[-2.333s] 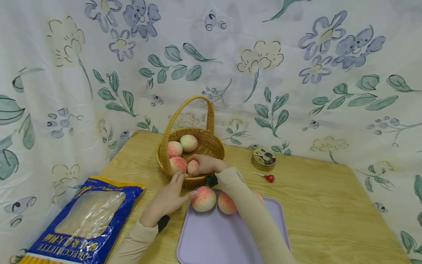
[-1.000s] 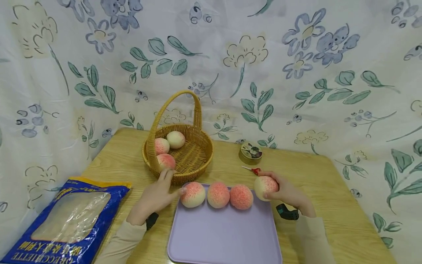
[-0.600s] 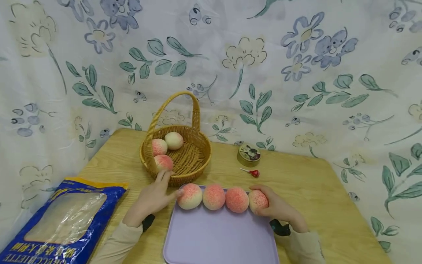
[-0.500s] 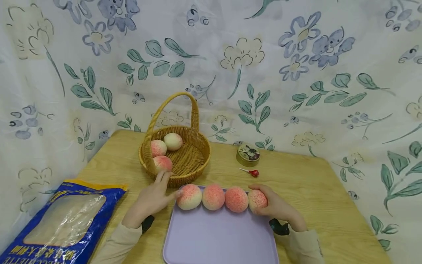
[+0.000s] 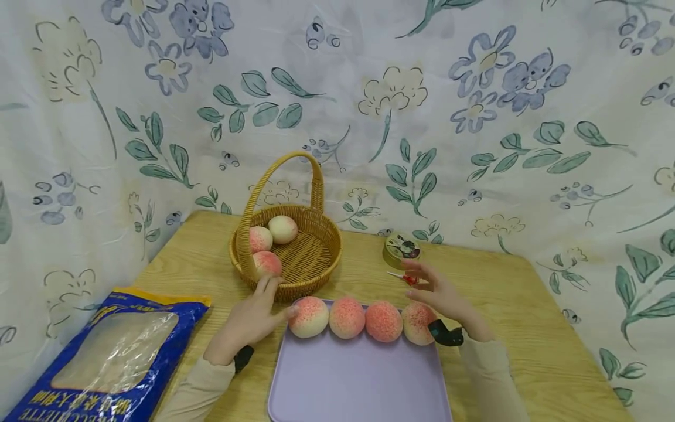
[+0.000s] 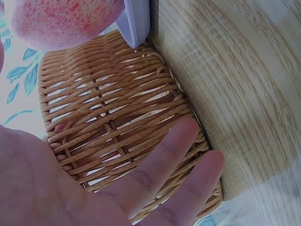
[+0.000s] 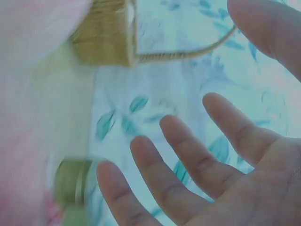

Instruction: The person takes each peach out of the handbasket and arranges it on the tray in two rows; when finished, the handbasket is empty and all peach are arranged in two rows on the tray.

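My left hand (image 5: pixel 252 321) rests against the near side of a wicker basket (image 5: pixel 316 281), its straight fingers on the weave in the left wrist view. Its thumb reaches the leftmost peach (image 5: pixel 308 317) on a lilac tray (image 5: pixel 358 381). Along the tray's far edge runs a row of pink-and-cream peaches, including a second peach (image 5: pixel 347 317), a third peach (image 5: pixel 384 322) and the rightmost peach (image 5: pixel 418 323). Over that last one my right hand (image 5: pixel 440 296) is raised, fingers spread and holding nothing. Inside the basket's left side lie three more peaches, the nearest peach (image 5: pixel 267 265) partly behind the handle.
A red lollipop (image 5: pixel 410 279) and a round tin (image 5: pixel 401 249) lie behind the tray, close to my right fingers. To the left is a blue plastic pasta bag (image 5: pixel 113 351). A floral curtain (image 5: pixel 337 105) hangs behind the wooden table (image 5: pixel 527 340).
My right hand has carried a peach from the basket to the right end of the row, let go and lifted off. The left hand has stayed at the basket.
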Demonstrator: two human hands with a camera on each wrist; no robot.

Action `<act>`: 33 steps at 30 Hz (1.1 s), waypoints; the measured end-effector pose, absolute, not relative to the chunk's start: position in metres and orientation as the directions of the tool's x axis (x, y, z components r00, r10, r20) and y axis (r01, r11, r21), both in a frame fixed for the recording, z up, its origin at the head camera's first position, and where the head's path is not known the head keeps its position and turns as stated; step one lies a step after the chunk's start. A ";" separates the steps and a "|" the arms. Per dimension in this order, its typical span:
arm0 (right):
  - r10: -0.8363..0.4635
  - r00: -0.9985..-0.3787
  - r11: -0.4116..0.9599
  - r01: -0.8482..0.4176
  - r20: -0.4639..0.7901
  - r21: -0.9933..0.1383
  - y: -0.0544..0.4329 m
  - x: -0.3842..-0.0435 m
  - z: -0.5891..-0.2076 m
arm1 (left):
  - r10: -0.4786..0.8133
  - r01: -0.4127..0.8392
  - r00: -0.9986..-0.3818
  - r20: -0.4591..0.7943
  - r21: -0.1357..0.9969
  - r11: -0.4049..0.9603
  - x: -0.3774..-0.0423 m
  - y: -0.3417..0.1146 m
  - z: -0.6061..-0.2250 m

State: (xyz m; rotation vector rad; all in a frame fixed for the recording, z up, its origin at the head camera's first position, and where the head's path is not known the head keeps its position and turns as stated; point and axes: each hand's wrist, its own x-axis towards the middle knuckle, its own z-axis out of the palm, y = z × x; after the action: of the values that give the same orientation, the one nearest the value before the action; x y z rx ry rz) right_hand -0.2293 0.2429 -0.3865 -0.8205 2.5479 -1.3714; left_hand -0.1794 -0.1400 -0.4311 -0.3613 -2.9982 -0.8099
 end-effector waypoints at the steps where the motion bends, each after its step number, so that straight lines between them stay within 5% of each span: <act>1: -0.533 -0.836 0.421 -0.394 0.129 -0.817 0.235 -0.235 -0.381 | 0.218 0.227 -0.973 0.077 0.495 0.839 -0.179 -0.140 -0.431; 15: -0.736 -0.675 0.352 -0.452 0.055 -0.820 0.077 -0.304 -0.339 | 0.207 0.211 -0.976 0.065 0.513 0.832 -0.180 -0.142 -0.435; 24: -0.825 -0.555 0.381 -0.402 -0.109 -0.833 0.003 -0.326 -0.364 | 0.203 0.213 -0.976 0.076 0.495 0.843 -0.180 -0.138 -0.438; 33: -0.835 -0.514 0.431 -0.390 -0.196 -0.814 -0.029 -0.337 -0.399 | 0.186 0.215 -0.977 0.108 0.485 0.847 -0.181 -0.142 -0.441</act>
State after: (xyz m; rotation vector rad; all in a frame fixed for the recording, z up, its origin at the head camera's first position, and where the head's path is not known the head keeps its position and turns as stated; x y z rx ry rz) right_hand -0.3374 -0.0288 -0.3986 -1.0278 2.0903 -0.9701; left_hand -0.1813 -0.1420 -0.4413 -0.3227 -2.9650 -0.7890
